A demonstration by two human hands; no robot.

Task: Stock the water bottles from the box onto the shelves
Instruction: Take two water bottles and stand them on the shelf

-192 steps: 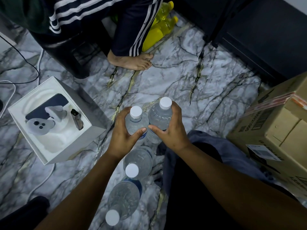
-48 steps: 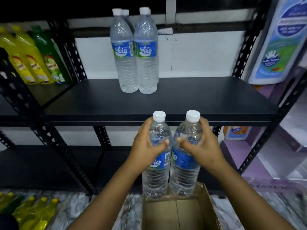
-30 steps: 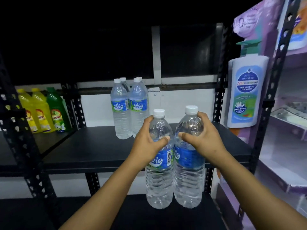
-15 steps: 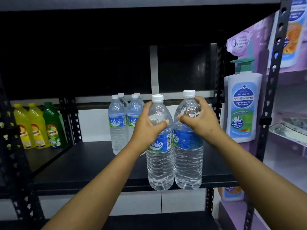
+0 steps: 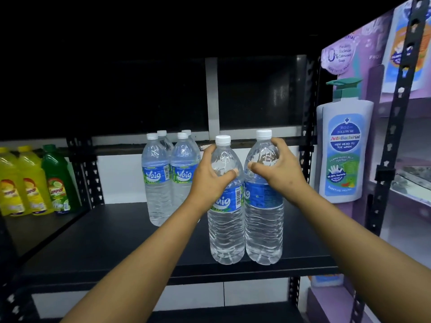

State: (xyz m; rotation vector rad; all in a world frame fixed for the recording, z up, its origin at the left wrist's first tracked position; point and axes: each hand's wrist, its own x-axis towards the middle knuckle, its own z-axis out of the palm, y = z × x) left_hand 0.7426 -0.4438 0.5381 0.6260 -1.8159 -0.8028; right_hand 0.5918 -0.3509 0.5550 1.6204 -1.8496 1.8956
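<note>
Presently, left hand: the left hand point(image 5: 215, 183) grasps the shoulder of the left bottle point(image 5: 225, 217), thumb across the front, fingers curled behind.
Right hand: the right hand point(image 5: 276, 172) grasps the shoulder of the right bottle point(image 5: 264, 217) in the same way, just below the white cap.
Position of held bottles: upright, side by side and touching, at the front edge of the shelf point(image 5: 105, 241). Whether the bases rest fully on the board or hang just above it cannot be told.
Stock already placed: four bottles point(image 5: 171, 178) stand in a tight group further back and to the left, near the rear of the same shelf.
Handling, judged: full and sealed, so heavy for one hand; thin ribbed walls will give under squeeze; smooth plastic may slip. Best hold is the firm shoulder below the cap, or the labelled waist.
Risk, judged: bases sit close to the lip; a tall bottle let go there could topple forward.
Surroundings: yellow and green detergent bottles point(image 5: 35, 183) on the bay to the left; a pump-bottle display point(image 5: 345, 148) to the right.
</note>
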